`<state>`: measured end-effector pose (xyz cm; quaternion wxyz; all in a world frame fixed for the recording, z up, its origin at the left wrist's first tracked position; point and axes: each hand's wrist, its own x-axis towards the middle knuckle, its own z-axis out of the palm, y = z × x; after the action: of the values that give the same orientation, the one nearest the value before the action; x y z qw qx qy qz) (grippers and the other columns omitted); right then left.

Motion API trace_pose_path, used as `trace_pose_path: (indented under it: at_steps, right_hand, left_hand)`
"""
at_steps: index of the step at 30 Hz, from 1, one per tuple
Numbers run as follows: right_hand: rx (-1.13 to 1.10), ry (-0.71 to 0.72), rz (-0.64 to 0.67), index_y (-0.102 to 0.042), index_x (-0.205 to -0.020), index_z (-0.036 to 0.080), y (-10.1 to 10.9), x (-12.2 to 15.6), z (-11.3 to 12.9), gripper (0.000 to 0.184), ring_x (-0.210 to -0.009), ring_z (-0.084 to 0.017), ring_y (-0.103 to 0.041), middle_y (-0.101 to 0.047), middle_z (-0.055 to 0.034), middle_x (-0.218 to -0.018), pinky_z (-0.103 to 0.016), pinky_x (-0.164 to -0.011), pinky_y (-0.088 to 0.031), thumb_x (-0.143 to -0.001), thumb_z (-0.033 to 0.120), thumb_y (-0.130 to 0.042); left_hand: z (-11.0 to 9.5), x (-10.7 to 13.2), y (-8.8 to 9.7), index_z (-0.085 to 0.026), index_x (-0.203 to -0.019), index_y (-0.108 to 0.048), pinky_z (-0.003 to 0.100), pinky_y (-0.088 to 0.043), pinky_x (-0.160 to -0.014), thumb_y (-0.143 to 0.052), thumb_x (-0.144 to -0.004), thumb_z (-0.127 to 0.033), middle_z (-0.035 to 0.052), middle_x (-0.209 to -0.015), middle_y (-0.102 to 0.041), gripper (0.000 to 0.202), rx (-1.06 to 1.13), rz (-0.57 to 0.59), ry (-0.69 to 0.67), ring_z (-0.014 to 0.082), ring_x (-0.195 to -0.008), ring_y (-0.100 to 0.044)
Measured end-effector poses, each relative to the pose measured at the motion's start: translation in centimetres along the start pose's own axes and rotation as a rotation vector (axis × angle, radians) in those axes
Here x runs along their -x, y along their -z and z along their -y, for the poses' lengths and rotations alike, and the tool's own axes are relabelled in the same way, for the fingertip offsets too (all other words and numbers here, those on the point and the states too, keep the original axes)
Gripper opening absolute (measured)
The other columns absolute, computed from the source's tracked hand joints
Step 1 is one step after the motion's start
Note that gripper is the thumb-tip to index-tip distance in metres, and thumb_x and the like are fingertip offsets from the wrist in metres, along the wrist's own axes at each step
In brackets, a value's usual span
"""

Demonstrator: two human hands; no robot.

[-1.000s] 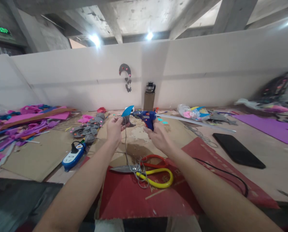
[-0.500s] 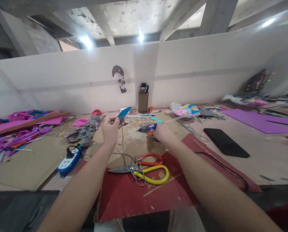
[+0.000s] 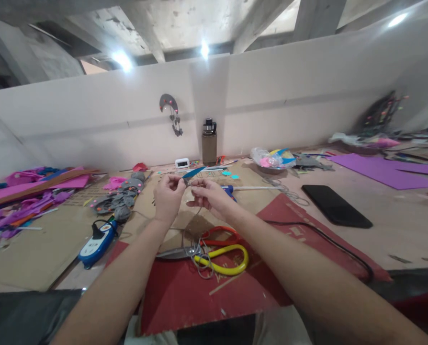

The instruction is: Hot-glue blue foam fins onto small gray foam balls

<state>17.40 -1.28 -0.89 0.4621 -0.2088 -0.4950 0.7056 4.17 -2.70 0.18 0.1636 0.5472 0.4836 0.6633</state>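
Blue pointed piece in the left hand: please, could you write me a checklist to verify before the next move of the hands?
1. Blue pointed piece held by the left hand: ok.
2. Right hand off the glue gun: ok, its fingers are up near the blue piece.
3. Glue gun's nozzle safely placed: cannot tell, hidden behind the right hand.
4. Scissors free of string: not ok, grey string lies tangled over them.
5. Phone apart from the scissors: ok, well to the right.
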Motion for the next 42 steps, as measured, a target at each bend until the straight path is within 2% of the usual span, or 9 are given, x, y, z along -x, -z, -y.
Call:
trace_pose_path:
  at_steps: [2, 5, 10, 13, 17, 21, 32, 38, 42]
  right_hand:
    - [0.074, 0.055, -0.075, -0.051, -0.080, 0.019, 0.6, -0.1, 0.4, 0.030, -0.049, -0.004, -0.035, -0.046, 0.0078, -0.065, -0.021, -0.051, -0.038, -0.063, 0.035, -0.071]
    - [0.251, 0.174, -0.218, -0.052, -0.073, 0.018, 1.4, -0.5, 0.5, 0.023, -0.052, -0.006, -0.035, -0.044, 0.0063, -0.064, -0.020, -0.048, -0.029, -0.068, 0.036, -0.065]
    - [0.621, 0.434, -0.336, -0.056, -0.075, 0.018, 2.0, -0.7, 0.6, 0.013, -0.063, -0.011, -0.044, -0.052, 0.0022, -0.069, -0.026, -0.061, -0.036, -0.077, 0.031, -0.055]
    - [0.700, 0.502, -0.363, -0.055, -0.076, 0.018, 2.0, -0.5, 0.9, 0.011, -0.068, -0.013, -0.046, -0.054, 0.0010, -0.072, -0.027, -0.066, -0.038, -0.079, 0.029, -0.053]
    - [0.688, 0.495, -0.379, -0.055, -0.074, 0.019, 2.0, -0.5, 1.1, 0.012, -0.066, -0.012, -0.046, -0.055, 0.0010, -0.072, -0.027, -0.067, -0.038, -0.079, 0.029, -0.052]
    - [0.657, 0.488, -0.380, -0.055, -0.073, 0.018, 2.1, -0.6, 1.2, 0.014, -0.064, -0.011, -0.046, -0.055, 0.0015, -0.071, -0.027, -0.065, -0.038, -0.078, 0.031, -0.053]
    - [0.474, 0.330, -0.303, -0.057, -0.072, 0.018, 2.2, -0.7, 1.4, 0.018, -0.058, -0.009, -0.040, -0.051, 0.0028, -0.064, -0.024, -0.055, -0.033, -0.071, 0.036, -0.060]
    - [0.212, 0.207, -0.101, -0.055, -0.071, 0.019, 2.2, -0.3, 1.8, 0.029, -0.050, -0.005, -0.033, -0.047, 0.0059, -0.062, -0.021, -0.047, -0.025, -0.064, 0.042, -0.070]
    - [0.144, 0.189, 0.009, -0.054, -0.069, 0.018, 1.9, 0.3, 2.3, 0.028, -0.049, -0.005, -0.033, -0.050, 0.0057, -0.061, -0.021, -0.046, -0.023, -0.065, 0.040, -0.072]
  left_hand:
    - [0.4, -0.1, -0.2, -0.017, -0.076, -0.057, 0.028, -0.052, -0.066, -0.066, -0.070, -0.027, 0.0009, -0.070, -0.064, 0.015, 0.144, 0.011, 0.101, 0.0142, -0.066, -0.062]
    - [0.4, -0.1, -0.5, -0.016, -0.075, -0.054, 0.029, -0.055, -0.066, -0.067, -0.067, -0.027, 0.0003, -0.071, -0.062, 0.019, 0.287, 0.030, 0.201, 0.0138, -0.067, -0.063]
    - [-0.5, 0.3, -0.9, -0.015, -0.074, -0.053, 0.031, -0.058, -0.065, -0.069, -0.065, -0.024, -0.0009, -0.070, -0.059, 0.020, 0.343, 0.034, 0.278, 0.0119, -0.065, -0.062]
    - [-0.9, 0.5, -1.0, -0.015, -0.074, -0.053, 0.032, -0.059, -0.067, -0.069, -0.066, -0.024, -0.0009, -0.070, -0.059, 0.020, 0.381, 0.048, 0.326, 0.0114, -0.066, -0.062]
    - [-1.0, 0.5, -1.0, -0.015, -0.075, -0.053, 0.033, -0.059, -0.068, -0.068, -0.067, -0.023, -0.0005, -0.073, -0.060, 0.019, 0.432, 0.086, 0.391, 0.0109, -0.066, -0.063]
    - [-1.2, 0.5, -1.0, -0.015, -0.074, -0.053, 0.033, -0.060, -0.067, -0.067, -0.068, -0.022, -0.0018, -0.068, -0.059, 0.017, 0.467, 0.119, 0.444, 0.0108, -0.061, -0.063]
    - [-1.6, 0.3, -0.6, -0.016, -0.075, -0.053, 0.032, -0.059, -0.063, -0.066, -0.067, -0.022, 0.0019, -0.073, -0.066, 0.017, 0.508, 0.188, 0.486, 0.0158, -0.066, -0.068]
    - [-1.0, -0.3, 0.0, -0.016, -0.080, -0.058, 0.026, -0.057, -0.059, -0.066, -0.067, -0.023, 0.0036, -0.075, -0.067, 0.018, 0.521, 0.259, 0.487, 0.0158, -0.067, -0.068]
    - [-1.0, -0.8, 0.3, -0.015, -0.083, -0.063, 0.023, -0.055, -0.054, -0.066, -0.066, -0.024, 0.0045, -0.073, -0.067, 0.019, 0.515, 0.328, 0.506, 0.0147, -0.063, -0.065]
